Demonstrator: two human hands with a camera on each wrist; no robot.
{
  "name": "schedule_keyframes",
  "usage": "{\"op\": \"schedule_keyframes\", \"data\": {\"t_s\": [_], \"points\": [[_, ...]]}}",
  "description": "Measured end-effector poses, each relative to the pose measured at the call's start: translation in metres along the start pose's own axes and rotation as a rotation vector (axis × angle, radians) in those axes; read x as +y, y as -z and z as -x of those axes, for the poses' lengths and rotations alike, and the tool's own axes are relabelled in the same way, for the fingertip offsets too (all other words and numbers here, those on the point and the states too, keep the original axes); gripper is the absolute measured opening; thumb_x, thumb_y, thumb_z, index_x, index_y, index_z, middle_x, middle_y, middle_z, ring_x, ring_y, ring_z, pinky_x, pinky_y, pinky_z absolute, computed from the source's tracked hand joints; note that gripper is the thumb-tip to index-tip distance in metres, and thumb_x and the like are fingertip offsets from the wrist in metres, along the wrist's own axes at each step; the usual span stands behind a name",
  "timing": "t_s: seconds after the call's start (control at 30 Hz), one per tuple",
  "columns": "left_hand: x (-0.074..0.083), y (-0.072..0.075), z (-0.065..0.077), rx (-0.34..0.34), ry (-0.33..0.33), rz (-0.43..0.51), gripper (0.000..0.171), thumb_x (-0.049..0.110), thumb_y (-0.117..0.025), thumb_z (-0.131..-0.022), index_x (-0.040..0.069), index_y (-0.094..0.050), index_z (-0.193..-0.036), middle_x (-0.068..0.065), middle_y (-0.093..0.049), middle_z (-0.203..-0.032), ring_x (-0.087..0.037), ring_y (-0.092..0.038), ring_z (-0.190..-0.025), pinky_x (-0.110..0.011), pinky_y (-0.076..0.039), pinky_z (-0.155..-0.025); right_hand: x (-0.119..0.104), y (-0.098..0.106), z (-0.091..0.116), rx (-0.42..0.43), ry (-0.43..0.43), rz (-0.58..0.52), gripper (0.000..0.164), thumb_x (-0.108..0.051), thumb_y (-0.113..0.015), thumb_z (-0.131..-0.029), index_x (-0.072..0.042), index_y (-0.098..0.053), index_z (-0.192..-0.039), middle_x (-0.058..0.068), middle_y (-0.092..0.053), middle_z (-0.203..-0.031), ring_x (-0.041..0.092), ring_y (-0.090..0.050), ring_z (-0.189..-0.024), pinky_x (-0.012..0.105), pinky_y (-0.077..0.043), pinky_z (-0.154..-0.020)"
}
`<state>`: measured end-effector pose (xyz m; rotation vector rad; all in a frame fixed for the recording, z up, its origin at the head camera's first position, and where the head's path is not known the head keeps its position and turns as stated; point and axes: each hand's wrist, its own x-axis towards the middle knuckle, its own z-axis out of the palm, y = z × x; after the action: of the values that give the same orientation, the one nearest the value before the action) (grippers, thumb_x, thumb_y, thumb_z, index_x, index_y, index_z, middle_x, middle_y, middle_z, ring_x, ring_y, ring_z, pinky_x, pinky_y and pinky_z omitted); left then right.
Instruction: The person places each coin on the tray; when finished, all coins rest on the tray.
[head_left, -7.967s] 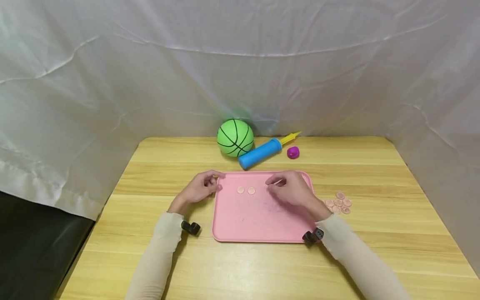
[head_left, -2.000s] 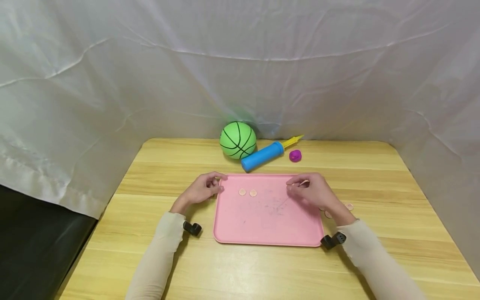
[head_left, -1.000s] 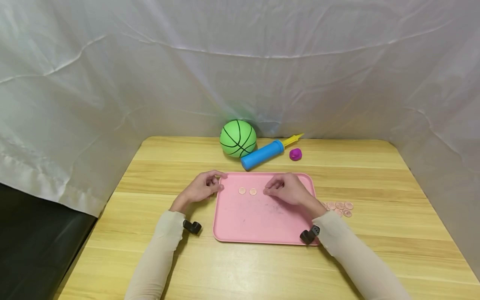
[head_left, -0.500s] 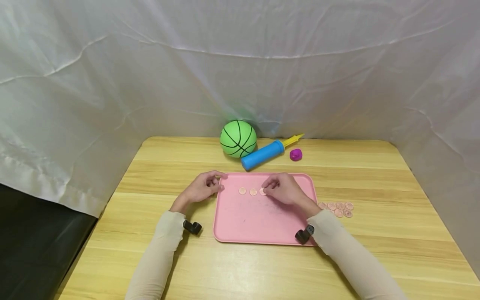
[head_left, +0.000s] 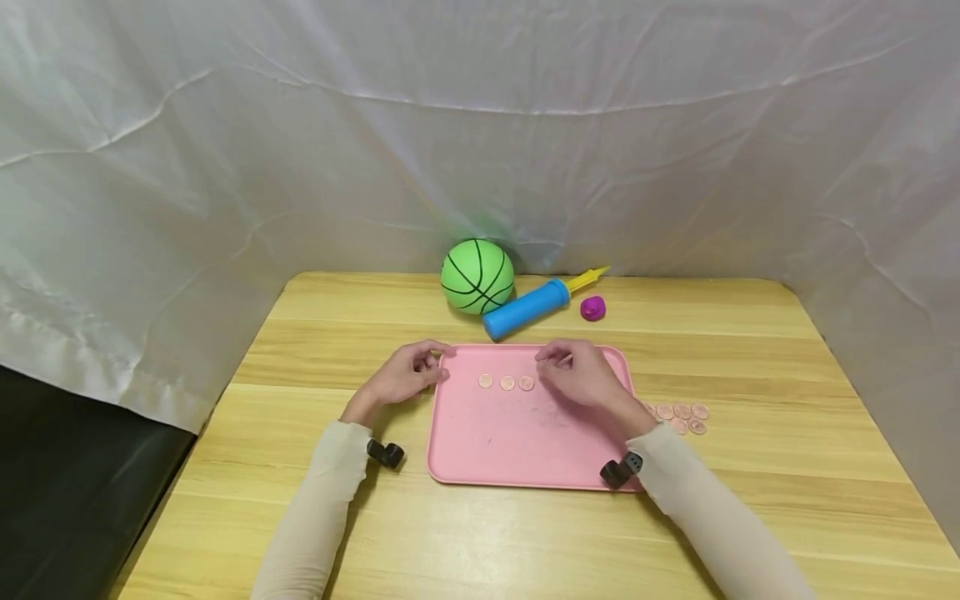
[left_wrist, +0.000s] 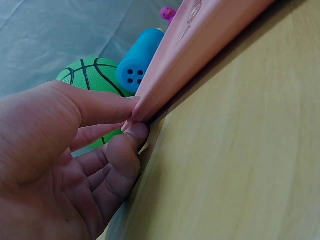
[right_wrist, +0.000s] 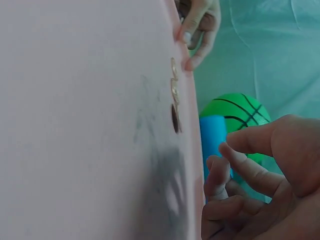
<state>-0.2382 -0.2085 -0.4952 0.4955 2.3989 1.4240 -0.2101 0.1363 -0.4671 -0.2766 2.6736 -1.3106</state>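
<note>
My left hand (head_left: 405, 372) pinches the left rim of the pink tray (head_left: 480, 467) near its far corner; in the left wrist view the thumb (left_wrist: 107, 107) lies on the rim and a finger is under it. Three copper-coloured coins lie in a row near the tray's far side: a left coin (head_left: 486, 381), a middle coin (head_left: 507, 383) and a right coin (head_left: 527, 383). My right hand (head_left: 581, 375) hovers over the tray just right of that row. Its fingers (right_wrist: 250, 170) are loosely bent with nothing between them.
Several more coins (head_left: 682, 411) lie on the wooden table (head_left: 750, 500) right of the tray, partly behind my right forearm. Behind the tray are a green ball (head_left: 477, 277), a blue hand pump (head_left: 525, 309) with a yellow tip and a small purple rubber duck (head_left: 592, 308).
My right hand brought a third coin to the right end of the row, let go of it and drew slightly back to the right. The left hand stayed at the tray rim.
</note>
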Motion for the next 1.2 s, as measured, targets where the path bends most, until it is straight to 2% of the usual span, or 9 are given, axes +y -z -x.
{"op": "schedule_keyframes", "data": {"t_s": [0.17,0.43,0.6,0.83,1.07,1.2], "points": [[-0.001,-0.001,0.0,-0.003,-0.006,0.008,0.037,0.006,-0.07,-0.105,0.002,-0.067,-0.142,-0.009,-0.063,-0.09,-0.013,-0.052,-0.067,-0.022,-0.047,-0.054,0.002,0.013,0.011,0.009,0.0,-0.021,0.024,-0.019,-0.071,-0.102,-0.007,-0.078,-0.121,0.011,-0.076,-0.109,0.023,-0.065,-0.092,0.033,-0.054,-0.082],[0.001,0.0,0.001,-0.001,-0.001,0.001,0.037,0.005,-0.071,-0.104,0.003,-0.068,-0.142,-0.01,-0.063,-0.091,-0.014,-0.053,-0.067,-0.021,-0.047,-0.055,0.012,0.029,0.023,0.044,-0.004,-0.023,0.022,-0.016,-0.07,-0.105,-0.004,-0.078,-0.122,0.014,-0.077,-0.11,0.021,-0.064,-0.089,0.026,-0.055,-0.074],[0.0,0.001,0.0,-0.002,-0.002,-0.003,0.038,0.006,-0.07,-0.105,0.003,-0.068,-0.142,-0.011,-0.064,-0.091,-0.015,-0.053,-0.068,-0.022,-0.048,-0.056,0.016,0.042,0.031,0.065,-0.042,0.0,0.023,-0.019,-0.066,-0.108,-0.006,-0.077,-0.123,0.014,-0.076,-0.11,0.022,-0.062,-0.09,0.026,-0.054,-0.072],[0.0,0.001,-0.001,0.001,-0.004,0.002,0.038,0.005,-0.07,-0.104,0.003,-0.068,-0.142,-0.01,-0.063,-0.092,-0.015,-0.053,-0.068,-0.022,-0.048,-0.056,0.025,0.066,0.04,0.081,-0.082,-0.006,0.029,-0.027,-0.064,-0.11,-0.007,-0.076,-0.128,0.019,-0.074,-0.106,0.025,-0.064,-0.087,0.028,-0.055,-0.063],[-0.001,0.0,0.0,0.0,0.01,0.005,0.038,0.007,-0.07,-0.105,0.005,-0.068,-0.142,-0.009,-0.063,-0.092,-0.016,-0.053,-0.07,-0.022,-0.047,-0.056,0.036,0.084,0.049,0.078,-0.099,0.037,0.037,-0.035,-0.061,-0.112,-0.007,-0.074,-0.131,0.018,-0.075,-0.114,0.024,-0.064,-0.092,0.029,-0.053,-0.072],[-0.001,0.0,0.0,0.0,0.005,0.008,0.037,0.007,-0.07,-0.105,0.005,-0.068,-0.142,-0.009,-0.063,-0.091,-0.016,-0.053,-0.069,-0.022,-0.047,-0.056,0.046,0.093,0.055,0.092,-0.106,0.073,0.036,-0.036,-0.059,-0.113,-0.008,-0.074,-0.13,0.017,-0.075,-0.116,0.022,-0.061,-0.091,0.028,-0.051,-0.074]]}}
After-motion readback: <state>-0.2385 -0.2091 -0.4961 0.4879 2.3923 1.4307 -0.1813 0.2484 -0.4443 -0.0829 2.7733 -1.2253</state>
